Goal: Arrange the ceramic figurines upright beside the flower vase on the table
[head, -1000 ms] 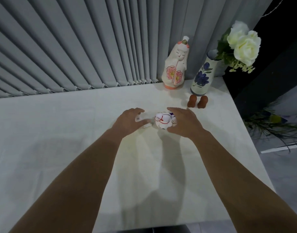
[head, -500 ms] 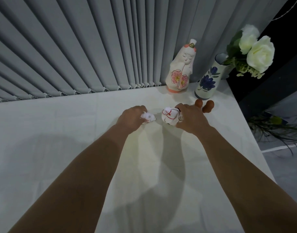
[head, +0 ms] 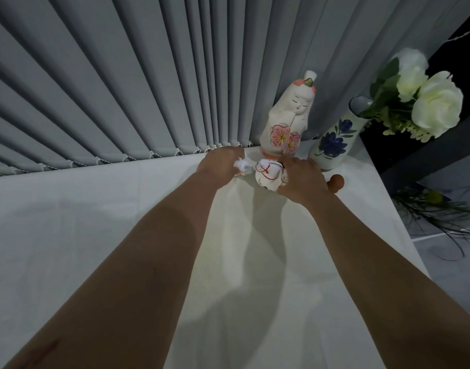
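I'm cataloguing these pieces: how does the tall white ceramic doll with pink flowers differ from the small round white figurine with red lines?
The tall white ceramic doll with pink flowers stands free by the blinds; the small round white figurine with red lines is gripped by the right hand. The doll is far taller and slimmer, the figurine squat. The doll stands upright; the figurine looks tilted. Both are white glazed ceramic.

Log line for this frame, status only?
left hand: holds small figurine | right hand: holds round figurine | vase: upright
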Motion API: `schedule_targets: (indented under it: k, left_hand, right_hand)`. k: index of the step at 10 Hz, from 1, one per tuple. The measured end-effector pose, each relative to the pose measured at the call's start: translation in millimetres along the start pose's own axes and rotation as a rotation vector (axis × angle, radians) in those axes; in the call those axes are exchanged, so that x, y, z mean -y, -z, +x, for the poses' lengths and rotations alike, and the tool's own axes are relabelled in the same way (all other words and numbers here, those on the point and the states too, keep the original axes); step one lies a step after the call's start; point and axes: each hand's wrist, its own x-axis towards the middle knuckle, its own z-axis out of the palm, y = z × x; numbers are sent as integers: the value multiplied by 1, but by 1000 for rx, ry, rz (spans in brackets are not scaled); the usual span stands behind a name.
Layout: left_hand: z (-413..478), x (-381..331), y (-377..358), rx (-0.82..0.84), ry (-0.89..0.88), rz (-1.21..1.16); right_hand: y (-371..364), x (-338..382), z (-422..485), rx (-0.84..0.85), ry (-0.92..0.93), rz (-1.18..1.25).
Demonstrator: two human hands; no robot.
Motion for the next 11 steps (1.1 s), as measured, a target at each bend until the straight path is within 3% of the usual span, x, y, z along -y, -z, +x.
schedule_targets:
  k: [8, 11]
  left_hand:
    - [11, 15, -14, -132, -53, 33]
    - [-18, 15, -7, -180, 30, 17]
  right_hand:
    - [5, 7, -13, -18, -80, 58]
    - [24, 1, -37, -131, -136, 128]
